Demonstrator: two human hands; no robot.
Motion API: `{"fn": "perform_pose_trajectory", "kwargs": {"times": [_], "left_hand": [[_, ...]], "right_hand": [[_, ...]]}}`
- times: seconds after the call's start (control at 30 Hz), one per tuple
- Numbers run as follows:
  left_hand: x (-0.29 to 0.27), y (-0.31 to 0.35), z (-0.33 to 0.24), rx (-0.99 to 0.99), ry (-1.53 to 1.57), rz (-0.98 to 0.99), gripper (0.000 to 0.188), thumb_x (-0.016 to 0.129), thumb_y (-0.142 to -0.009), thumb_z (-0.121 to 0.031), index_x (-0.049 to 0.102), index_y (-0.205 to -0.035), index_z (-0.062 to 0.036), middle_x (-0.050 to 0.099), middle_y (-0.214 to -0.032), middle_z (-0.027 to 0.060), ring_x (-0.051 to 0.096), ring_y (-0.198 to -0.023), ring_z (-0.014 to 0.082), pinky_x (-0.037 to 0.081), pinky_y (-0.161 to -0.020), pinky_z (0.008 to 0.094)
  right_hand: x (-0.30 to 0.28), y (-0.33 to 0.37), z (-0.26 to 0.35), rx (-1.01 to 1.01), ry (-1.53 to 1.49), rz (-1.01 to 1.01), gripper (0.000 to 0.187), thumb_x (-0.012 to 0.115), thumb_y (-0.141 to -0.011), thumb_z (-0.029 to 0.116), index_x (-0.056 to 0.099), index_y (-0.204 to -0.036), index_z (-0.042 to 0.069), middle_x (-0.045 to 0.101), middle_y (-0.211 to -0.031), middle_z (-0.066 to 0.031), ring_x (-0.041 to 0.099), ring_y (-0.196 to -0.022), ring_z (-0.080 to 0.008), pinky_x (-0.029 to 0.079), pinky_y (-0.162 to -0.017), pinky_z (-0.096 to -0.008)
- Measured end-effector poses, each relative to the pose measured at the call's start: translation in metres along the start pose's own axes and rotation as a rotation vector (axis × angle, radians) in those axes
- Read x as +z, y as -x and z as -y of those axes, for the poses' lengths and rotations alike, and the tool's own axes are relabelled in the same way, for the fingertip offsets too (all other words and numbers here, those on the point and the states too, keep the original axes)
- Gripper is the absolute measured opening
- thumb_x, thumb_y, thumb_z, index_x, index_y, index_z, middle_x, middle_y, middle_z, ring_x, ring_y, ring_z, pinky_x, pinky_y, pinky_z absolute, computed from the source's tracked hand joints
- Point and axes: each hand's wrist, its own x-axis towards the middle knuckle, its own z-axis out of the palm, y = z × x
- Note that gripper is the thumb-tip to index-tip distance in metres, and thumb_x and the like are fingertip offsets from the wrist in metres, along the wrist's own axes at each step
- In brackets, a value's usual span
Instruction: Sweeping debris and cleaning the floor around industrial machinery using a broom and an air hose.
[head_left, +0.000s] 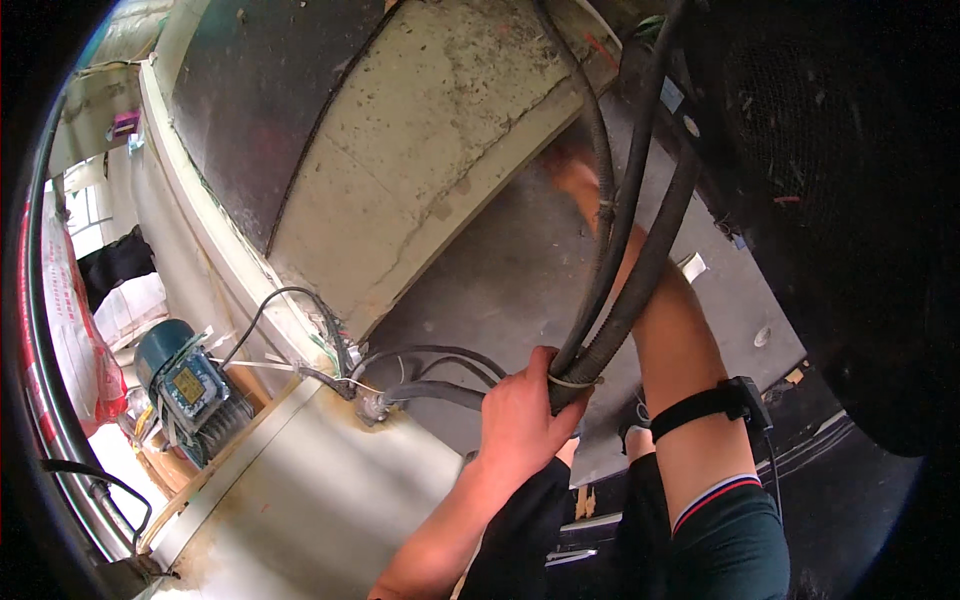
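My left hand is wrapped around a bundle of black corrugated cable conduits, just where a pale tie circles them. My right arm passes behind the conduits. At its end, my right hand is near the edge of a stained beige panel; it is smeared by motion, so its fingers cannot be made out. Thinner black cables run from a metal fitting on the white cabinet toward my left hand.
A dark green electric motor sits at the left, beside a shiny rail and a red-and-white plastic sack. A large dark machine part with mesh fills the upper right. A grey floor lies below the conduits. A strapped device circles my right forearm.
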Motion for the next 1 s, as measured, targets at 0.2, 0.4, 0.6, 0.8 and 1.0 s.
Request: {"fn": "perform_pose_trajectory", "kwargs": {"times": [0.2, 0.4, 0.6, 0.8, 1.0], "left_hand": [[-0.001, 0.007, 0.001, 0.002, 0.012, -0.018, 0.051, 0.076, -0.085, -0.039, 0.056, -0.117, -0.0048, 0.069, -0.081, 0.0237, 0.069, -0.081, 0.0460, 0.053, -0.068, 0.0528], [0.002, 0.003, 0.003, -0.027, -0.037, -0.017, 0.051, 0.075, -0.086, -0.041, 0.056, -0.117, -0.0049, 0.070, -0.082, 0.0238, 0.069, -0.082, 0.0456, 0.052, -0.068, 0.0530], [-0.002, 0.004, -0.012, -0.086, -0.101, -0.028, 0.067, 0.076, -0.084, -0.045, 0.058, -0.125, 0.0035, 0.071, -0.089, 0.0274, 0.069, -0.089, 0.0477, 0.054, -0.073, 0.0518], [0.003, 0.007, -0.017, -0.077, -0.107, -0.014, 0.068, 0.077, -0.082, -0.044, 0.057, -0.127, 0.0035, 0.072, -0.094, 0.0272, 0.070, -0.094, 0.0457, 0.055, -0.078, 0.0509], [-0.002, 0.011, -0.006, 0.025, -0.094, -0.077, 0.064, 0.076, -0.081, -0.040, 0.057, -0.124, 0.0048, 0.072, -0.097, 0.0282, 0.069, -0.096, 0.0459, 0.054, -0.082, 0.0522]], "right_hand": [[-0.087, -0.089, -0.044, 0.535, -1.143, -0.060, 0.034, 0.061, -0.102, 0.027, 0.067, -0.124, 0.002, 0.070, -0.120, -0.0160, 0.066, -0.109, -0.0274, 0.052, -0.092, -0.0382], [-0.054, -0.014, -0.038, 0.346, -1.109, -0.316, 0.036, 0.060, -0.103, 0.026, 0.064, -0.128, 0.001, 0.069, -0.119, -0.0163, 0.066, -0.108, -0.0272, 0.051, -0.092, -0.0387], [-0.051, 0.145, -0.023, 0.154, -0.805, -0.605, 0.038, 0.060, -0.103, 0.026, 0.061, -0.130, 0.000, 0.069, -0.119, -0.0166, 0.066, -0.107, -0.0271, 0.051, -0.091, -0.0391], [-0.126, 0.352, -0.069, 0.154, -0.092, -0.420, 0.035, 0.055, -0.105, 0.038, 0.054, -0.098, 0.003, 0.058, -0.067, -0.0122, 0.056, -0.056, -0.0198, 0.044, -0.052, -0.0387], [-0.271, 0.502, -0.066, 0.328, 0.323, -0.041, 0.043, 0.054, -0.103, 0.044, 0.056, -0.121, 0.005, 0.068, -0.094, -0.0300, 0.065, -0.096, -0.0511, 0.050, -0.079, -0.0578]]}}
